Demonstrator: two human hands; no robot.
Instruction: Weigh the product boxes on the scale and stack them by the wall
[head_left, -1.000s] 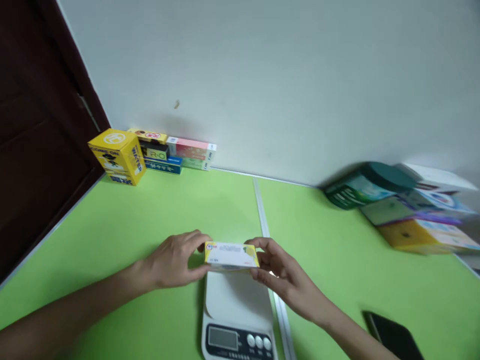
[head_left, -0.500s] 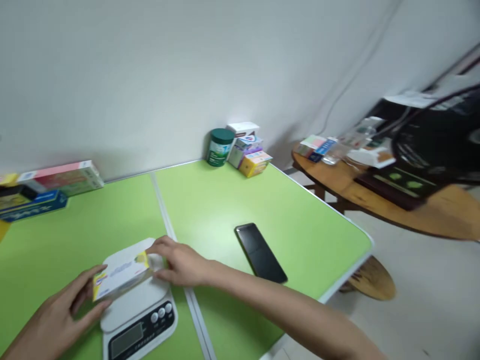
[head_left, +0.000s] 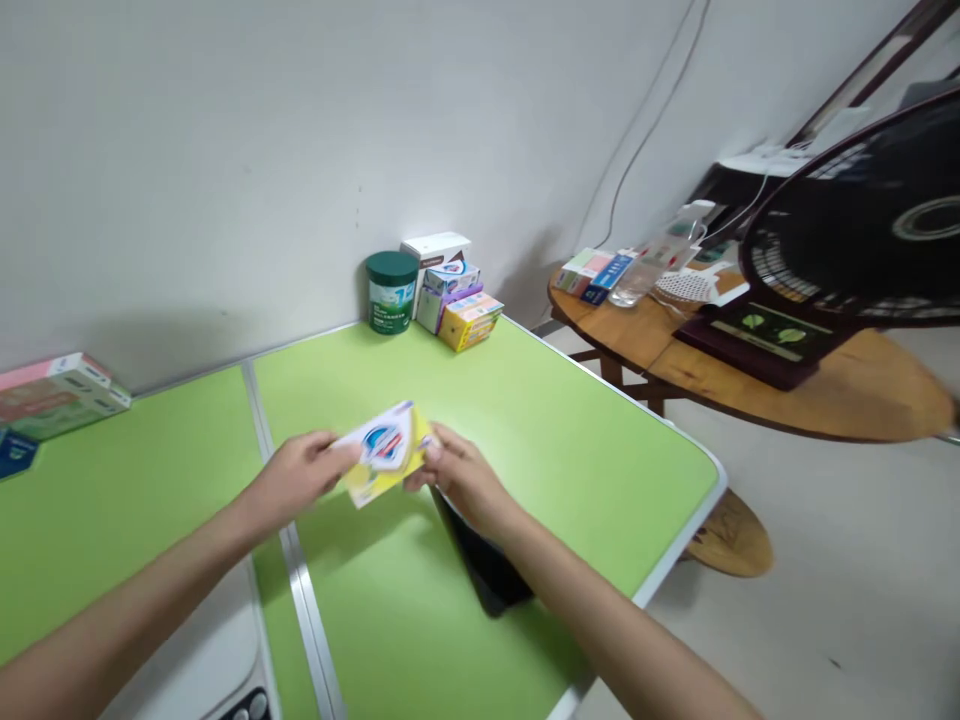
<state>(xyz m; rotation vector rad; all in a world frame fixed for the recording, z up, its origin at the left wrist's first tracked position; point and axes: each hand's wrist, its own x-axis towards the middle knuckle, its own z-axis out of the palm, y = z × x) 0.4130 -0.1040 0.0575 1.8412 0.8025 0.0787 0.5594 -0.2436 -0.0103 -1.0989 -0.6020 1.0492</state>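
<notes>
A white and yellow soap box (head_left: 384, 452) with a blue and red shield logo hangs tilted above the green table (head_left: 592, 450). My left hand (head_left: 304, 475) grips its left end, thumb on the printed face. Its right end is pinched by the fingers of my right hand (head_left: 461, 475). Below my right hand and forearm lies a black phone (head_left: 484, 570), partly covered. The white kitchen scale (head_left: 210, 650) sits at the lower left, cut by the frame edge and partly behind my left forearm; nothing shows on the visible part of its plate.
Against the wall stand a green-lidded tub (head_left: 391, 295) and several stacked small boxes (head_left: 469, 320). More boxes (head_left: 64, 395) lie at the far left. To the right, a wooden table (head_left: 637, 345) carries a fan (head_left: 862, 220), a clear bottle (head_left: 634, 285) and boxes.
Both hands have lifted the soap box off the scale and carried it rightward, and its logo face now shows. The view has turned to the right.
</notes>
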